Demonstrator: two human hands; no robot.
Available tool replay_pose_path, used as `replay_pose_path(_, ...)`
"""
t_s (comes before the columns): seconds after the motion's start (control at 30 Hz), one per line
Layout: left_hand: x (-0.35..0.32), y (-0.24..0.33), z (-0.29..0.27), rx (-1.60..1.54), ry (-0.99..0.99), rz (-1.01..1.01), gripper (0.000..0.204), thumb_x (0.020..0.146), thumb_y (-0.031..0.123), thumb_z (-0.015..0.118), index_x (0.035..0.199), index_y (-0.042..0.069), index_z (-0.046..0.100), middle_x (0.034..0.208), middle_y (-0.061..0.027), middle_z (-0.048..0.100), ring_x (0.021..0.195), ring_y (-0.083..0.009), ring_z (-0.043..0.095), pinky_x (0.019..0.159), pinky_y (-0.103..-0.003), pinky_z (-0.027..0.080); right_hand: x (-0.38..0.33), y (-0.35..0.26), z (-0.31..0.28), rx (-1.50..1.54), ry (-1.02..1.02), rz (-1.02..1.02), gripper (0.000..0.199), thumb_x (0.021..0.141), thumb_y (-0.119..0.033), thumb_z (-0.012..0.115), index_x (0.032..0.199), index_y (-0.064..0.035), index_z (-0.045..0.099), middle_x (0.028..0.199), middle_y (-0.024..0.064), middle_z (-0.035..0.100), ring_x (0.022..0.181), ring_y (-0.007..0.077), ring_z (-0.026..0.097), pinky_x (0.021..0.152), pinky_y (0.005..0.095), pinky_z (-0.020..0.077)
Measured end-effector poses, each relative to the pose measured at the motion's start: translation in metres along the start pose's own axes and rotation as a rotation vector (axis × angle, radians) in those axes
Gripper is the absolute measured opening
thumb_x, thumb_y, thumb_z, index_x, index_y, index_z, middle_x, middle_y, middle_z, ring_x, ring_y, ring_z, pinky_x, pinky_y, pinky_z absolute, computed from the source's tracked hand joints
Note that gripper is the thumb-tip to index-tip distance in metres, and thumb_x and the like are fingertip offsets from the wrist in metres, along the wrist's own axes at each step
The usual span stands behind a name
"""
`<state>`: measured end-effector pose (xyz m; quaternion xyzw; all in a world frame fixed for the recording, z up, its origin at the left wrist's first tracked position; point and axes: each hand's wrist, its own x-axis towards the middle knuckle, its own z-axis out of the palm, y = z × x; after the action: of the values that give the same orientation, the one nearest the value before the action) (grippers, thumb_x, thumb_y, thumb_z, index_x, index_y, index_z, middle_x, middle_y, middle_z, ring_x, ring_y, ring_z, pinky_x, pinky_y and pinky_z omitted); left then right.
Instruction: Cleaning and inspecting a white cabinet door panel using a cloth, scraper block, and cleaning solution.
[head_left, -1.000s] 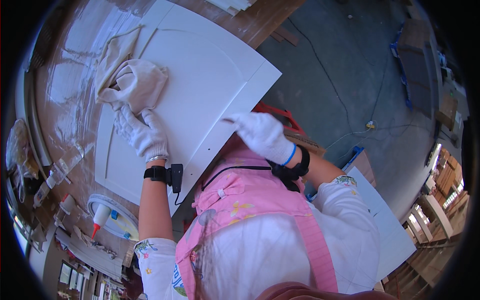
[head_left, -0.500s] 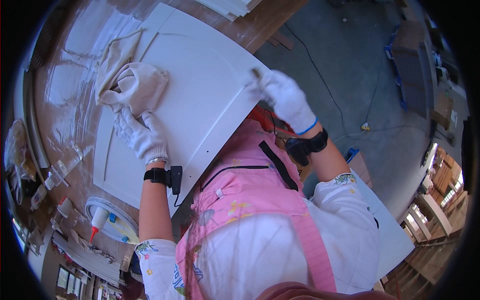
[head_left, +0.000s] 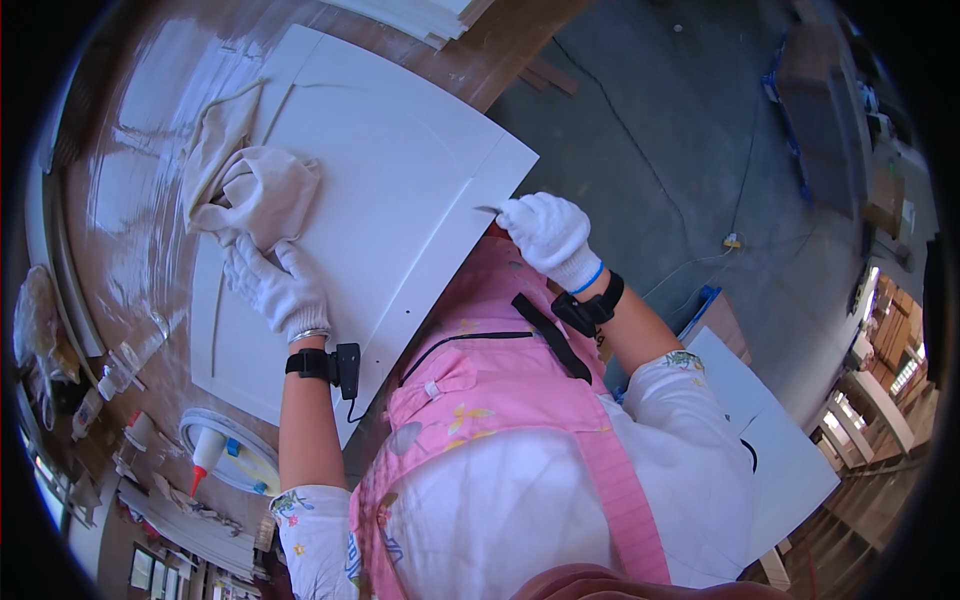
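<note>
A white cabinet door panel (head_left: pixel 390 190) lies flat on a brown workbench (head_left: pixel 140 150). My left hand (head_left: pixel 272 282), in a white glove, presses on the panel and grips the corner of a crumpled off-white cloth (head_left: pixel 250 185) that rests on the panel's far left part. My right hand (head_left: pixel 545 235), also gloved, sits at the panel's near right edge and pinches a small thin metal tool (head_left: pixel 487 210) against that edge. I wear a pink apron and dark wrist bands.
A glue bottle with a red tip (head_left: pixel 203 455) lies on a round white plate (head_left: pixel 240 470) at the lower left. Small bottles (head_left: pixel 110 375) line the bench's left side. More white panels (head_left: pixel 770 450) lean by the grey floor at the right.
My right hand has moved along the panel's near edge, first outward toward the corner, then back a little, now holding the small tool there. The left hand and cloth stayed put.
</note>
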<state>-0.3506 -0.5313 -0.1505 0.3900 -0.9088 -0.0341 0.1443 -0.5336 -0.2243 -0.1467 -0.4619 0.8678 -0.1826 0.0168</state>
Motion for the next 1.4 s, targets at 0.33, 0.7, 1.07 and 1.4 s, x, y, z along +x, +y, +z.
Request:
replay_pose_path(0.33, -0.001, -0.001, -0.001, 0.033, -0.041, 0.004, 0.062, 0.097, 0.034, 0.051, 0.145, -0.004, 0.040, 0.151, -0.0258, 0.039, 0.142, -0.0405, 0.032, 0.118, -0.050, 0.022, 0.004, 0.004, -0.008, -0.028, 0.011, 0.098, 0.012, 0.087, -0.022, 0.067, 0.094, -0.0139, 0.064, 0.072, 0.0071, 0.058, 0.067, 0.0282, 0.062, 0.059, 0.0412, 0.0505)
replay_pose_path(0.7, -0.002, -0.003, -0.002, -0.015, -0.012, 0.037, 0.062, 0.095, 0.031, 0.053, 0.146, -0.002, 0.038, 0.152, -0.0244, 0.038, 0.143, -0.0402, 0.031, 0.119, -0.051, 0.020, 0.002, 0.002, 0.000, -0.025, -0.011, 0.132, 0.009, 0.088, -0.024, 0.064, 0.090, -0.0157, 0.061, 0.071, 0.0046, 0.059, 0.064, 0.0267, 0.062, 0.054, 0.0407, 0.0508)
replay_pose_path(1.07, -0.002, -0.002, -0.004, -0.002, -0.035, 0.008, 0.062, 0.097, 0.033, 0.052, 0.146, -0.002, 0.039, 0.151, -0.0247, 0.039, 0.142, -0.0403, 0.032, 0.119, -0.050, 0.020, 0.020, 0.055, -0.011, -0.274, 0.213, 0.320, 0.010, 0.091, -0.024, 0.062, 0.091, -0.0146, 0.061, 0.075, 0.0077, 0.063, 0.066, 0.0310, 0.064, 0.056, 0.0439, 0.0523)
replay_pose_path(1.4, 0.001, -0.001, -0.001, 0.024, -0.050, 0.004, 0.063, 0.097, 0.034, 0.051, 0.147, -0.002, 0.038, 0.152, -0.0250, 0.038, 0.143, -0.0397, 0.031, 0.119, -0.049, 0.020, 0.021, 0.033, -0.011, -0.219, 0.225, 0.193, 0.012, 0.092, -0.025, 0.059, 0.084, -0.0174, 0.056, 0.071, 0.0047, 0.058, 0.063, 0.0282, 0.063, 0.052, 0.0417, 0.0510)
